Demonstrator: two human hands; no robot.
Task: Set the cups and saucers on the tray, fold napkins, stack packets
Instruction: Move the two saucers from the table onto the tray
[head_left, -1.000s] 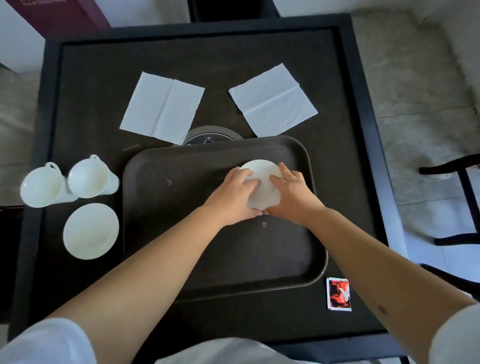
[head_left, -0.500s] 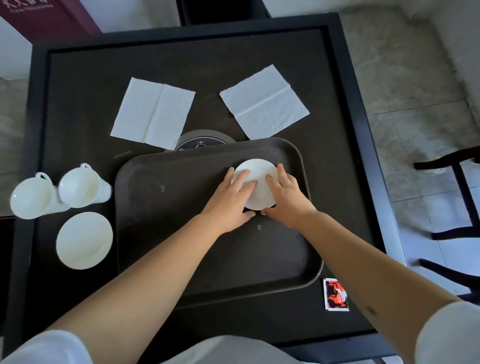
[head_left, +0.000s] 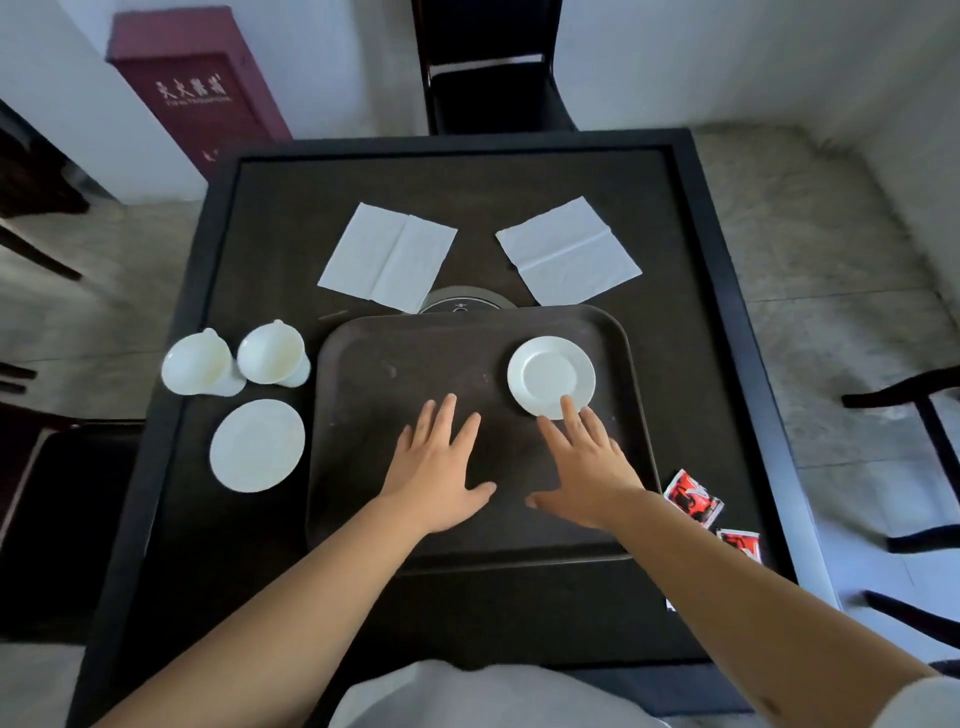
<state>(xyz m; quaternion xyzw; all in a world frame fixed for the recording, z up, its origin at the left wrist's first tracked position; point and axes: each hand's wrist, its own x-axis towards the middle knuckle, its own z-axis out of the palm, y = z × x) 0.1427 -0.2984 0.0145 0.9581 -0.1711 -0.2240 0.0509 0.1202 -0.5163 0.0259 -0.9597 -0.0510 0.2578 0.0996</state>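
Note:
A white saucer (head_left: 550, 375) lies on the far right part of the dark brown tray (head_left: 405, 353). My right hand (head_left: 587, 467) is open above the tray, one fingertip over the saucer's near rim. My left hand (head_left: 439, 467) is open, palm down, over the tray's middle. Left of the tray stand two white cups (head_left: 196, 364) (head_left: 272, 353) and a second saucer (head_left: 257, 445). Two unfolded white napkins (head_left: 388, 257) (head_left: 569, 252) lie beyond the tray. Two red packets (head_left: 693, 497) (head_left: 740, 543) lie at the tray's near right corner.
A round grey disc (head_left: 460, 304) is set in the dark table (head_left: 691, 322), half under the tray's far edge. A black chair (head_left: 488, 67) stands beyond the table, another chair (head_left: 924, 467) to the right, and a maroon cabinet (head_left: 197, 88) at the far left.
Both hands have let go of the saucer and drawn back toward me, fingers spread. The saucer now lies bare on the tray. The camera view has lifted, showing more of the room.

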